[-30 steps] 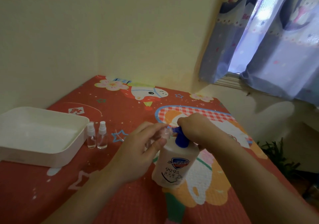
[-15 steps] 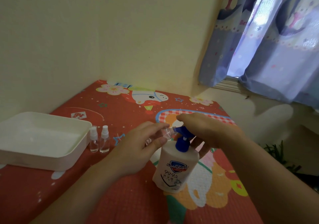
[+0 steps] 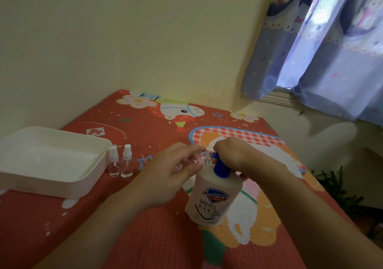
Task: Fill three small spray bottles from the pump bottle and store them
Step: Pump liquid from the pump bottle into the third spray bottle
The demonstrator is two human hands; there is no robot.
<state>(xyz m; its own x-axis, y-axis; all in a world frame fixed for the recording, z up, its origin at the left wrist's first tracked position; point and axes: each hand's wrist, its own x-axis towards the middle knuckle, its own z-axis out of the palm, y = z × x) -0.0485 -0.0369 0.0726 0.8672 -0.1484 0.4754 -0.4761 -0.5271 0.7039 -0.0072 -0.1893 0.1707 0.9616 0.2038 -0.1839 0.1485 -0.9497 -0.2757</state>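
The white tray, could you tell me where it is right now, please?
In the head view the tray lies at the table's left edge, beside two capped spray bottles.

Spray bottles [image 3: 120,163] clear glossy plastic; tray [image 3: 51,182] matt white plastic; mat [image 3: 165,237] textured cloth.

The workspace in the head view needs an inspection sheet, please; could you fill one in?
Surface: red cartoon-print mat over the table.
Job's things: pump bottle upright; uncapped spray bottle held tilted at its blue nozzle; two capped spray bottles standing beside the white tray, which holds no bottle.
Clutter: nothing seen.
Hands: left hand grips the uncapped bottle; right hand rests on the pump head.
Cables: nothing seen.
Surroundings: cream wall; blue curtain; green plant beyond the table edge.
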